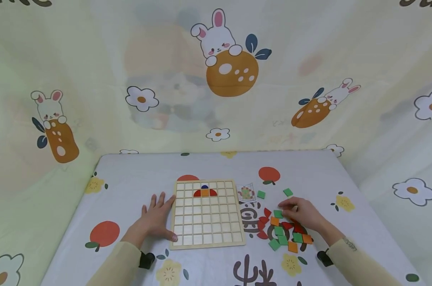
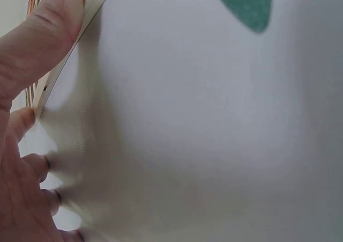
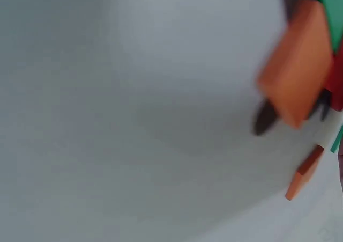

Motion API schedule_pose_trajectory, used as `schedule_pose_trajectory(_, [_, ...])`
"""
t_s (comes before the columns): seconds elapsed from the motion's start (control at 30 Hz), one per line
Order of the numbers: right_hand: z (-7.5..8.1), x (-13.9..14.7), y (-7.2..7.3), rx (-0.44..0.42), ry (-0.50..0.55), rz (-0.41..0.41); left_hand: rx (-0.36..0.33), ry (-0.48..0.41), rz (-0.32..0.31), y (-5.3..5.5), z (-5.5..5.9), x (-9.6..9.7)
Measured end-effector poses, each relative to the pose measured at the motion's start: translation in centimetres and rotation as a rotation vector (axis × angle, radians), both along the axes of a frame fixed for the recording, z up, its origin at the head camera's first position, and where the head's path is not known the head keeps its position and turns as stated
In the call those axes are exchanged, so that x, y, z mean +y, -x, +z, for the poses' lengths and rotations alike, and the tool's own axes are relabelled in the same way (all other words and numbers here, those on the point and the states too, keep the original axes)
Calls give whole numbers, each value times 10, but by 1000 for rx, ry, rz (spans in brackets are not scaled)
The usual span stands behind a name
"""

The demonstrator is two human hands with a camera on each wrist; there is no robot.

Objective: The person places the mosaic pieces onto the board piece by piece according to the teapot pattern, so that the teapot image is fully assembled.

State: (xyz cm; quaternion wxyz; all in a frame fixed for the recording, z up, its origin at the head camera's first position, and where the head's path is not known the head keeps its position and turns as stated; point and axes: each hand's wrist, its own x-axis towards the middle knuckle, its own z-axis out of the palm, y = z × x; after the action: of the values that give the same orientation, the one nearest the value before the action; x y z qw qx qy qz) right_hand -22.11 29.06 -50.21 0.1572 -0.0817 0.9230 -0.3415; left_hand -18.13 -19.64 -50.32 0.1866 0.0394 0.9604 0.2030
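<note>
A square wooden grid board (image 1: pixel 209 214) lies on the table, with a blue half-round piece (image 1: pixel 204 186), an orange square (image 1: pixel 205 193) and two red quarter-round pieces (image 1: pixel 197 193) in its upper cells. My left hand (image 1: pixel 153 218) rests at the board's left side, fingers spread and thumb at the near left corner. In the left wrist view the thumb (image 2: pixel 48 38) lies against the board's edge. Over the loose tiles is my right hand (image 1: pixel 301 214), its fingertips beside a green square tile (image 1: pixel 278 214); whether they pinch it is unclear. The right wrist view shows no fingers clearly.
Loose green, red and orange tiles lie right of the board, including an orange square (image 1: pixel 292 247) near the front. Two green squares (image 1: pixel 288 192) lie apart, farther back. A small pattern card (image 1: pixel 246 193) touches the board's right side. A printed curtain (image 1: pixel 173 119) hangs behind.
</note>
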Motion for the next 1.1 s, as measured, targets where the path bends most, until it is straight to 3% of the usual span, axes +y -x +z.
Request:
schedule_pose_trajectory(0.57, [-16,2,-3,85,-80,23,0,-3,2,0,0,-1])
schedule_pose_trajectory(1.1, [-5,-5,1,53,-51,-21,-13,-12,8,1,1,-1])
